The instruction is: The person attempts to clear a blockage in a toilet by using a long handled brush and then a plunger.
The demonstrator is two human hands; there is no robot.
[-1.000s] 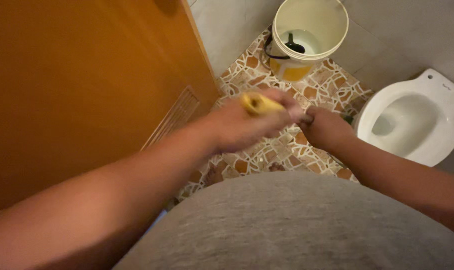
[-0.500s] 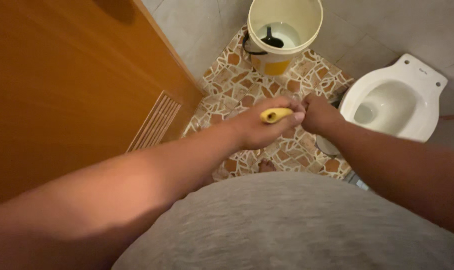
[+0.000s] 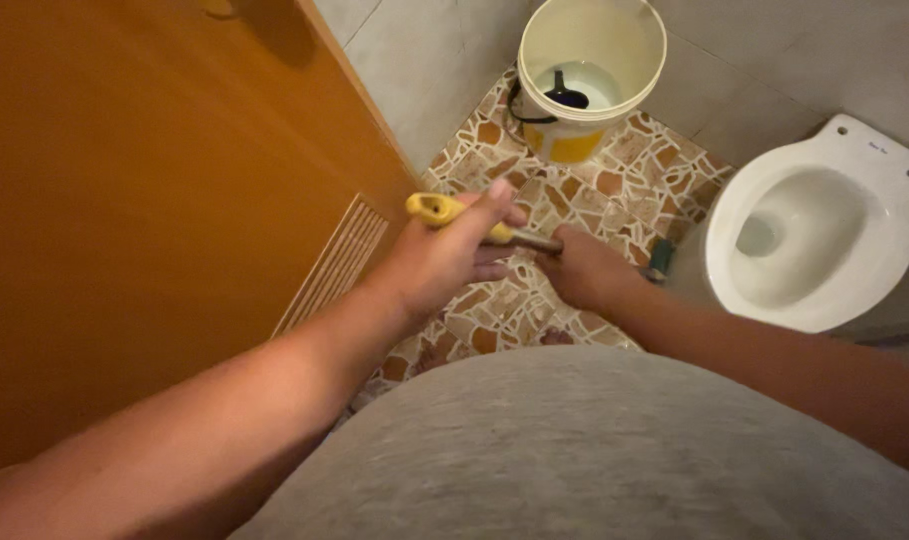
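We stand by the orange door [image 3: 154, 200], toilet [image 3: 814, 250] and bucket [image 3: 589, 75]. Our left hand [image 3: 444, 255] grips the yellow-handled tool [image 3: 436, 209] above the mosaic floor; our right hand [image 3: 589, 272] closes on its metal shaft. We should probably steady both ends.

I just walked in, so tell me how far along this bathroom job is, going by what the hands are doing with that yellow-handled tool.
Done: nothing visibly finished; the floor shows no change. In hand: the left hand grips the yellow handle of the tool, and the right hand holds its metal shaft. Both are above the floor between the door and the toilet. Left: the bucket stands untouched.
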